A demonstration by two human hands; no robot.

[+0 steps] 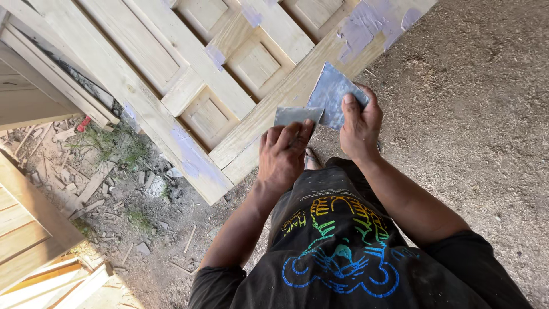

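My left hand [284, 153] pinches a small flat grey metal scraper blade [294, 115] by its lower edge. My right hand [359, 125] grips a larger grey metal blade [330, 91] smeared with pale filler, thumb on its face. The two blades touch edge to edge in front of me. Behind them lies a panelled unpainted wooden door [217, 74], tilted across the view, with lilac-grey filler patches on its rails and corner.
Sawdust-covered ground [474, 114] spreads to the right. Rubble, wood scraps and tufts of grass [120, 171] lie at left under the door. More wooden panels [28, 229] stand at the lower left and another frame [34, 86] at the upper left.
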